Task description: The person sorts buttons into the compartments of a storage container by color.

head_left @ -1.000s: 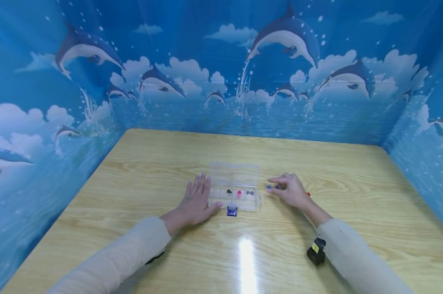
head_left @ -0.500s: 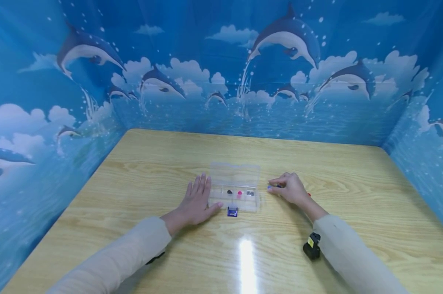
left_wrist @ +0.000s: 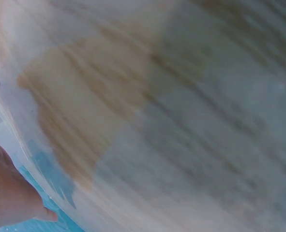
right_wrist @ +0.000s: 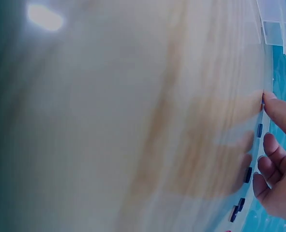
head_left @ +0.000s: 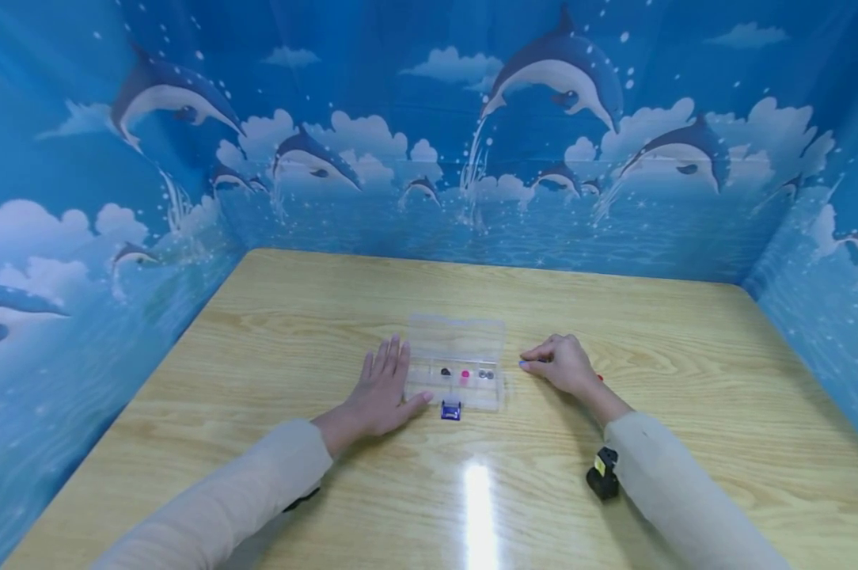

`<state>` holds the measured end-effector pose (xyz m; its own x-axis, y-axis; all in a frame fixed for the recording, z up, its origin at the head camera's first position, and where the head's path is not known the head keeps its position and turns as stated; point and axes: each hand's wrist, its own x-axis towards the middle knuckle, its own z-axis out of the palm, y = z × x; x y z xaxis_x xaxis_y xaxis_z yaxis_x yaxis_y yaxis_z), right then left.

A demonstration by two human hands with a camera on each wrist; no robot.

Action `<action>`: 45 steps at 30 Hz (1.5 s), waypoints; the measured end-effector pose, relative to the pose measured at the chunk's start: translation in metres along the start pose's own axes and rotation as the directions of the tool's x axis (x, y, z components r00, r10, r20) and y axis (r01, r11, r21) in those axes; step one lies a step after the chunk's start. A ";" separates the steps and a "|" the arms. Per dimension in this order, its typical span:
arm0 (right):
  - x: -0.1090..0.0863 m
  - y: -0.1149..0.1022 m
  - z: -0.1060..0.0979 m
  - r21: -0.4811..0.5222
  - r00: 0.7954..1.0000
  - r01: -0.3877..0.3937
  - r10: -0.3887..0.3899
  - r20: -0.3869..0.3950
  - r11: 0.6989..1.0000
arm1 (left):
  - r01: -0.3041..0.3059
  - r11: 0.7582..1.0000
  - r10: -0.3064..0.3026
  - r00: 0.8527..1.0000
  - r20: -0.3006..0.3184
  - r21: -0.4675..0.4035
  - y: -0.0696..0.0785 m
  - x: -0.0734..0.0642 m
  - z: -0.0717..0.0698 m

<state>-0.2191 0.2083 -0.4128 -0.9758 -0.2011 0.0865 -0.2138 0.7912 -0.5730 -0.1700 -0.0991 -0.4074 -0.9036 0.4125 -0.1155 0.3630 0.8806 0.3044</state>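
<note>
Head: the clear box (head_left: pixel 477 396) lies with its long axis left to right, latch (head_left: pixel 451 411) facing the person. The left hand (head_left: pixel 381 396), fingers straight, rests at its left end; right of the box, the right hand (head_left: pixel 563 366) pinches a small blue piece (head_left: pixel 522 362). Left wrist: left hand cropped. Right wrist: dark pieces (right_wrist: pixel 260 130) line up away from the box.

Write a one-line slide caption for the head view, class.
Before a dolphin backdrop, the left hand lies spread at an open clear box while the right hand pinches a small blue piece.
</note>
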 end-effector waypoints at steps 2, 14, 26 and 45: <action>0.001 -0.001 0.000 -0.001 1.000 -0.009 0.009 0.009 1.000 | 0.000 1.000 0.000 1.000 0.000 -0.002 0.000 0.000 0.000; 0.005 -0.002 -0.001 -0.008 0.999 -0.012 0.012 0.030 1.000 | -0.007 1.000 0.007 1.000 -0.008 0.002 -0.001 0.001 0.001; 0.005 -0.004 -0.001 0.011 0.999 -0.011 0.011 0.049 1.000 | -0.014 1.000 0.014 1.000 -0.008 0.003 -0.002 0.001 0.002; 0.005 -0.011 0.002 -0.047 0.996 -0.008 0.013 0.091 0.999 | -0.008 1.000 0.008 1.000 -0.008 -0.002 0.000 -0.001 -0.001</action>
<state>-0.2220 0.1974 -0.4072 -0.9701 -0.2427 0.0050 -0.2076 0.8189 -0.5350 -0.1694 -0.0993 -0.4061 -0.9025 0.4175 -0.1058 0.3696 0.8769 0.3074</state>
